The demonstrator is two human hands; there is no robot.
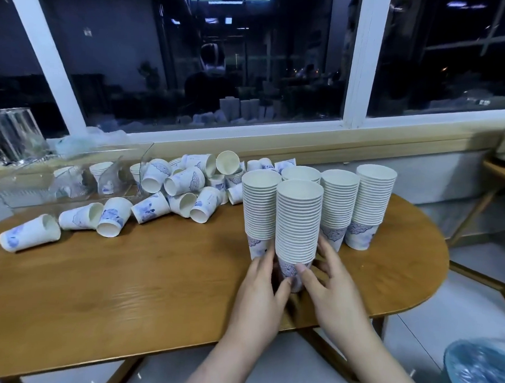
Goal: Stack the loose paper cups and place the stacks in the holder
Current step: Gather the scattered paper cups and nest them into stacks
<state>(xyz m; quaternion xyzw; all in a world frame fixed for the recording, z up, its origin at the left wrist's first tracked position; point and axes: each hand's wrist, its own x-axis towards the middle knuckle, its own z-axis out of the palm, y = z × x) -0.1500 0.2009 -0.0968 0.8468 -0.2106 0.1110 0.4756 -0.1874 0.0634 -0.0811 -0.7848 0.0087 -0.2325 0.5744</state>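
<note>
Loose cups (171,188) lie left of the nearest stack (298,230), clear holder (74,173) beyond. Left hand (261,280) and right hand (325,277) cup its base, fingers spread. Lift low, keep upright

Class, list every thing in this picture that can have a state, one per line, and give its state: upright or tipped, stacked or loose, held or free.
Front stack: upright, base held by both hands.
Left hand: grips the front stack's base.
Right hand: grips the front stack's base.
Four other stacks: upright, free.
Loose cups: unstacked, mostly tipped on their sides.
Clear holder: lying along the sill, a few cups inside.
</note>
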